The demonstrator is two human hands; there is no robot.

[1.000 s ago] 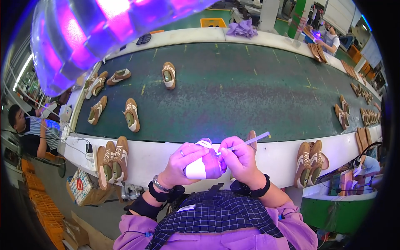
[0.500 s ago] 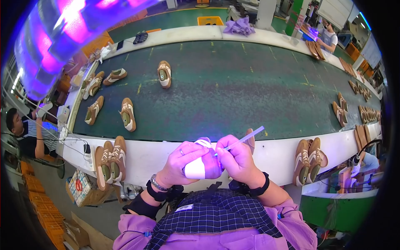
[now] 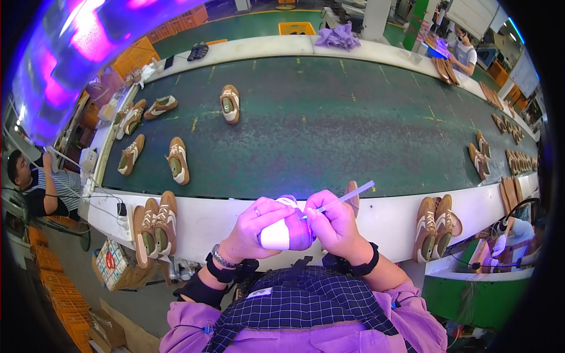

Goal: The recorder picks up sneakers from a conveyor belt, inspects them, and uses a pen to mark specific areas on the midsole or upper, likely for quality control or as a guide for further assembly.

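My left hand (image 3: 259, 229) is wrapped round a shoe (image 3: 302, 234), held up in front of my chest with its heel end toward me. Violet light tints the shoe, and my fingers hide part of it. Between thumb and fingers, my right hand (image 3: 333, 222) pinches a slim pale pen-like stick (image 3: 356, 193). Its tip meets the side of the shoe near the collar. The stick's other end points up and to the right. Behind my right hand, part of a tan sole (image 3: 353, 197) shows on the white ledge.
A green conveyor belt (image 3: 294, 147) with several tan shoes (image 3: 178, 160) runs ahead. On the white ledge (image 3: 382, 223), more shoes stand left (image 3: 166, 222) and right (image 3: 425, 229). A violet-lit lamp (image 3: 65, 59) overhangs the upper left. Co-workers sit left (image 3: 56, 182) and far right (image 3: 466, 54).
The shoes on the left of the belt have slid very slightly left. My hands keep nearly the same pose on the shoe and stick. The co-worker at left has shifted an arm.
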